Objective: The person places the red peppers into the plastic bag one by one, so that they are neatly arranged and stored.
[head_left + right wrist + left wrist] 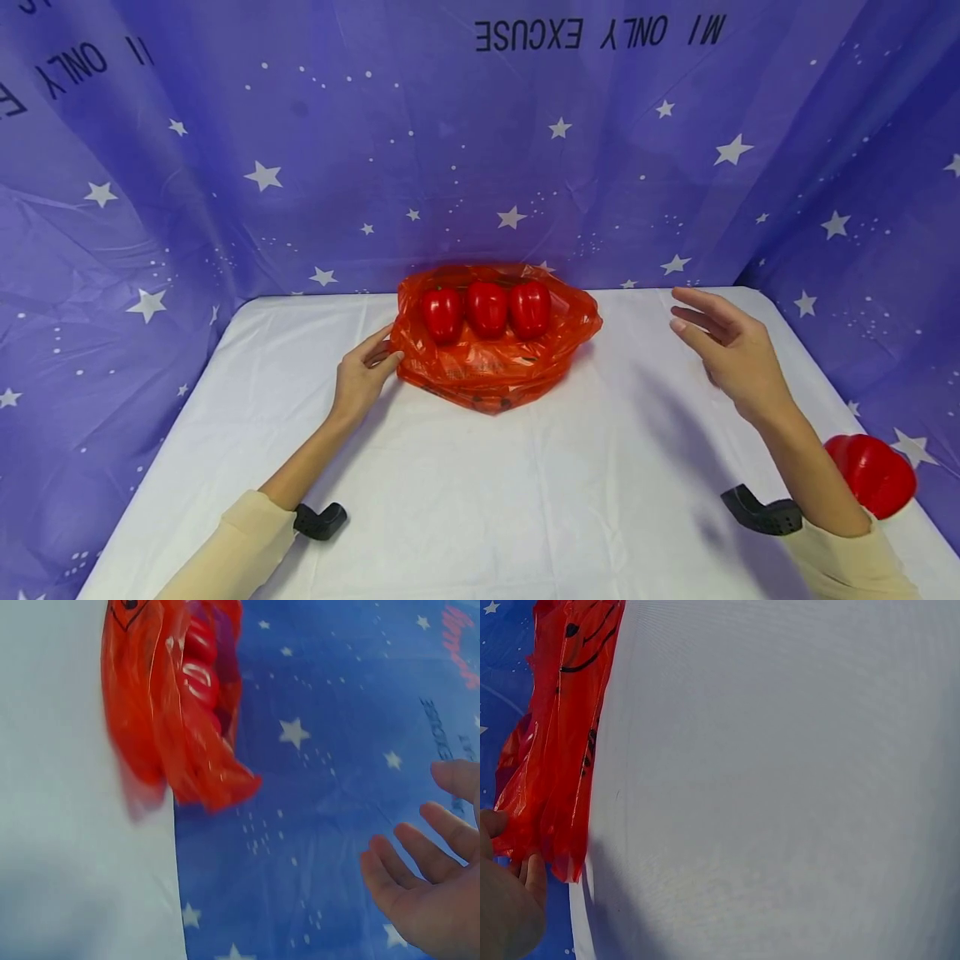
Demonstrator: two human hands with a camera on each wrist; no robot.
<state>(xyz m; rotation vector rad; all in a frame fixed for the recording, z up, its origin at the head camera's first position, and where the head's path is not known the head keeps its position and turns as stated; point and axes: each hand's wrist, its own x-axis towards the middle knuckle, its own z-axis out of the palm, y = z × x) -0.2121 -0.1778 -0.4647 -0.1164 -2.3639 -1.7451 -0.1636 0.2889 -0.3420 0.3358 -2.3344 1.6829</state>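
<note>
A thin red plastic bag lies opened out near the back of the table, with three red bell peppers side by side inside its mouth. My left hand pinches the bag's left edge between thumb and fingers; the left wrist view shows the bag film rising from that hand. Off to the bag's right, my right hand hangs above the table with fingers apart and nothing in it. In the right wrist view its fingers are spread and away from the bag.
Another red bell pepper sits at the table's right side, partly hidden behind the right forearm. A white cloth covers the table. Blue-purple curtains with white stars stand at the back and both sides.
</note>
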